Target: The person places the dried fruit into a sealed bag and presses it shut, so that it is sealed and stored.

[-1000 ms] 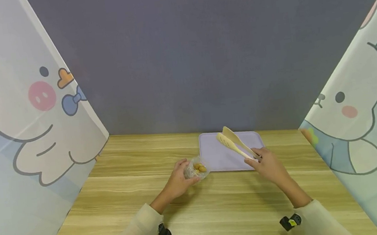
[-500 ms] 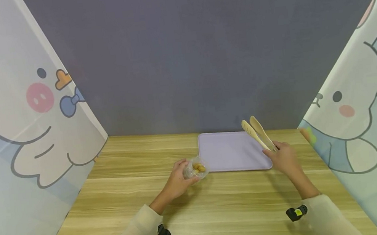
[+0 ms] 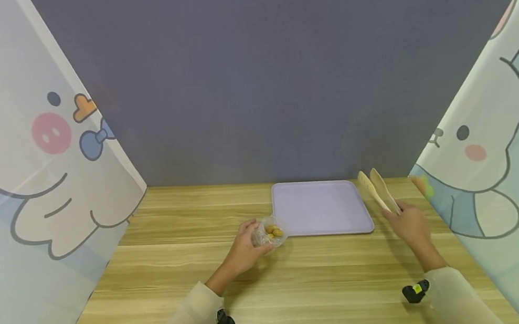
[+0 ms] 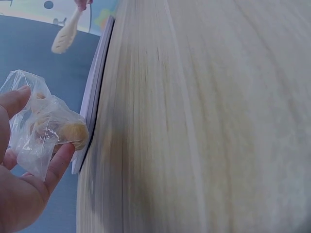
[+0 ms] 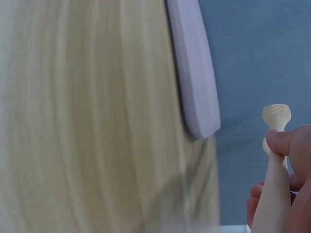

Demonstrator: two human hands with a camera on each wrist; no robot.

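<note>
Fingers and thumb of my left hand (image 3: 244, 249) curl round a clear plastic bag (image 4: 46, 128), open at the top in the head view. Several small brown-yellow pieces (image 3: 273, 230) lie inside it; their kind is hard to make out. My right hand (image 3: 408, 223) grips a pair of cream-coloured tongs (image 3: 378, 190), one arm slotted, the other smooth. The tongs' tips point up and away, spread apart with nothing between them. They are held right of the lilac tray (image 3: 322, 208), whose flat surface bears nothing. The bag is by the tray's near left corner.
The tray lies at the back of the wood-grain table (image 3: 189, 217), close to a dark grey panel (image 3: 251, 78). Cartoon-printed side panels (image 3: 487, 159) flank the table on both sides. A small black device sits on each wrist.
My right hand has carried the tongs rightward, from over the tray to beyond its right edge, and lower over the last half second. My left hand and the bag have stayed in place.
</note>
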